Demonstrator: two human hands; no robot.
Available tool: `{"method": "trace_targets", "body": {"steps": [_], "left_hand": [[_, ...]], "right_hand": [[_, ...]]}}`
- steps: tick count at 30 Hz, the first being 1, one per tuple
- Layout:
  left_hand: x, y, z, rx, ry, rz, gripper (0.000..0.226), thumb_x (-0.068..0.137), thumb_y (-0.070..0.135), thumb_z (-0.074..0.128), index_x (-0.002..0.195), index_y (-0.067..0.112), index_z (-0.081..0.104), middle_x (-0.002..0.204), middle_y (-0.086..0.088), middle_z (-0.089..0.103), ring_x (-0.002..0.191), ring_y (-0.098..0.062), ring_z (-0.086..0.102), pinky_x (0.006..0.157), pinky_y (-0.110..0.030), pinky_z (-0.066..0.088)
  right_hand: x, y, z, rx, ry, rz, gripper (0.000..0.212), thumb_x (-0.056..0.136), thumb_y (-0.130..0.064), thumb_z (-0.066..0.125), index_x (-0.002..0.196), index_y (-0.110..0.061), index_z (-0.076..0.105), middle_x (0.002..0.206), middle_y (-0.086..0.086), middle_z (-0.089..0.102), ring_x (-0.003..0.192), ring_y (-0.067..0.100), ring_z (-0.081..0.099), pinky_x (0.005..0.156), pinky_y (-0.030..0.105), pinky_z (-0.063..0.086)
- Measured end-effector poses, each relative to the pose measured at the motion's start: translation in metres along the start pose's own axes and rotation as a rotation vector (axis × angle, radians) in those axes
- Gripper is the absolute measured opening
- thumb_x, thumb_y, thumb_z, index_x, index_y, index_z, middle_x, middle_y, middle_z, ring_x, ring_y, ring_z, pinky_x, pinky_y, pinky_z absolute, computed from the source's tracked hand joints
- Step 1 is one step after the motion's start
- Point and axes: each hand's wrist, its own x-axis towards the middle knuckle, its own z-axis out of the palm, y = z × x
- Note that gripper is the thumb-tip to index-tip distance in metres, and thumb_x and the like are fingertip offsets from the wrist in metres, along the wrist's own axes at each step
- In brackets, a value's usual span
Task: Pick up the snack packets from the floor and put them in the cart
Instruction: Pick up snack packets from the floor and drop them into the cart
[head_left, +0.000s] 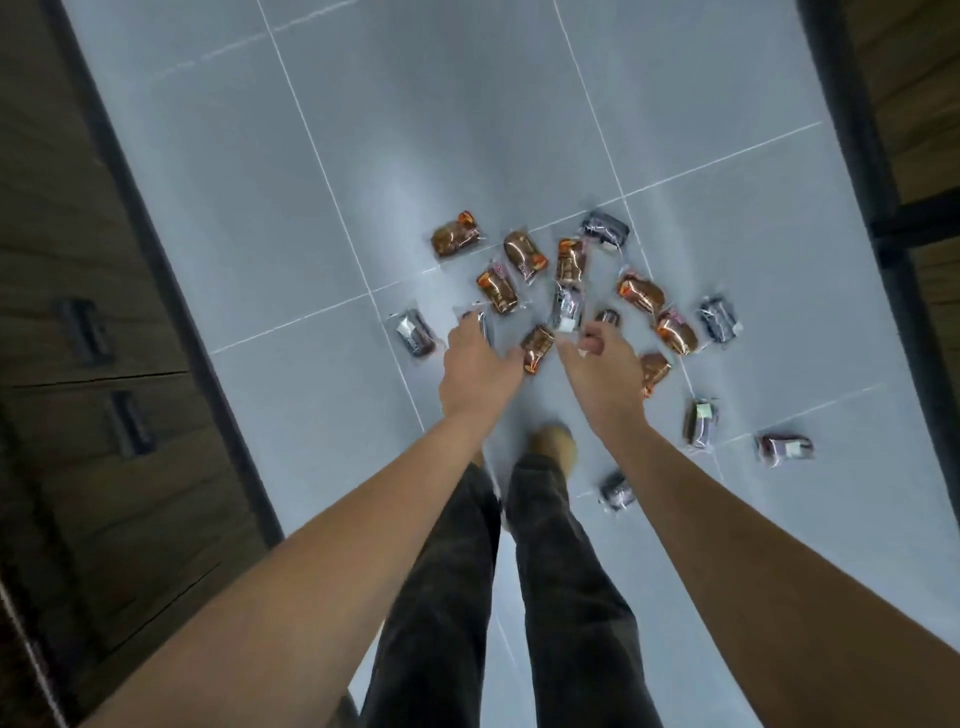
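Observation:
Several snack packets lie scattered on the grey tiled floor (311, 208), some orange-brown (497, 291) and some dark grey or purple (605, 228). My left hand (480, 366) reaches down with its fingers spread over a dark packet (482, 323) and its thumb beside an orange packet (536, 347). My right hand (605, 371) hovers with curled fingers at the lower end of a grey packet with a white label (566, 310). Whether it pinches that packet's edge is unclear. No cart is in view.
Dark wooden cabinets with handles (83, 332) run along the left, behind a black plinth. A dark frame and wooden panel (914, 223) border the right. My legs in dark trousers (550, 571) and one shoe (553, 441) stand just behind the packets.

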Motion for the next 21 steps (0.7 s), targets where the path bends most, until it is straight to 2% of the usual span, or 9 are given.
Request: {"method": "trace_targets", "body": {"steps": [2,4,9,12,15,18,21], "left_hand": [[0.036,-0.025,0.028,-0.039,-0.03,-0.049,0.066,0.091,0.028,0.056,0.147,0.016,0.024,0.151,-0.004,0.03,0.138,-0.022,0.031,0.108,-0.035,0.029],[0.071,-0.054,0.054,-0.063,-0.042,-0.095,0.069,0.09,0.032,0.058,0.148,0.017,0.023,0.151,-0.004,0.03,0.138,-0.022,0.031,0.108,-0.034,0.028],[0.153,-0.121,0.115,-0.055,-0.036,-0.183,0.082,0.088,0.038,0.062,0.151,0.014,0.015,0.155,-0.005,0.023,0.141,-0.022,0.028,0.11,-0.034,0.028],[0.201,-0.152,0.148,-0.048,0.017,-0.196,0.086,0.083,0.041,0.065,0.15,0.013,0.019,0.153,-0.007,0.028,0.138,-0.025,0.033,0.112,-0.04,0.032],[0.239,-0.176,0.175,0.004,0.076,-0.207,0.085,0.082,0.04,0.065,0.148,0.014,0.019,0.151,-0.007,0.029,0.136,-0.027,0.035,0.108,-0.045,0.036],[0.271,-0.193,0.195,0.004,0.118,-0.243,0.088,0.083,0.038,0.065,0.15,0.011,0.014,0.153,-0.008,0.022,0.139,-0.028,0.029,0.108,-0.042,0.032],[0.296,-0.204,0.206,0.003,0.174,-0.256,0.091,0.081,0.039,0.068,0.148,0.008,0.015,0.152,-0.009,0.023,0.139,-0.029,0.026,0.107,-0.04,0.031]], "right_hand": [[0.035,0.029,0.027,-0.037,0.034,0.026,0.046,0.091,-0.032,0.058,0.133,-0.014,0.048,0.123,0.002,0.058,0.113,0.018,0.053,0.096,0.034,0.042],[0.069,0.06,0.054,-0.067,0.046,0.049,0.049,0.091,-0.036,0.058,0.134,-0.013,0.047,0.126,0.004,0.057,0.118,0.021,0.052,0.098,0.036,0.042],[0.144,0.139,0.113,-0.087,0.038,0.114,0.057,0.089,-0.039,0.06,0.136,-0.011,0.044,0.128,0.007,0.056,0.118,0.022,0.053,0.095,0.034,0.042],[0.185,0.176,0.144,-0.097,0.03,0.133,0.061,0.088,-0.042,0.061,0.137,-0.011,0.042,0.13,0.008,0.055,0.12,0.024,0.051,0.099,0.038,0.042],[0.222,0.202,0.173,-0.105,0.037,0.163,0.062,0.087,-0.04,0.062,0.136,-0.008,0.042,0.128,0.013,0.054,0.12,0.028,0.05,0.101,0.04,0.041],[0.253,0.22,0.198,-0.104,0.07,0.245,0.065,0.083,-0.044,0.064,0.129,-0.003,0.043,0.124,0.016,0.054,0.116,0.033,0.052,0.097,0.042,0.044],[0.273,0.23,0.216,-0.071,0.081,0.351,0.075,0.079,-0.05,0.066,0.131,-0.004,0.038,0.13,0.014,0.045,0.118,0.033,0.05,0.097,0.042,0.042]]}}
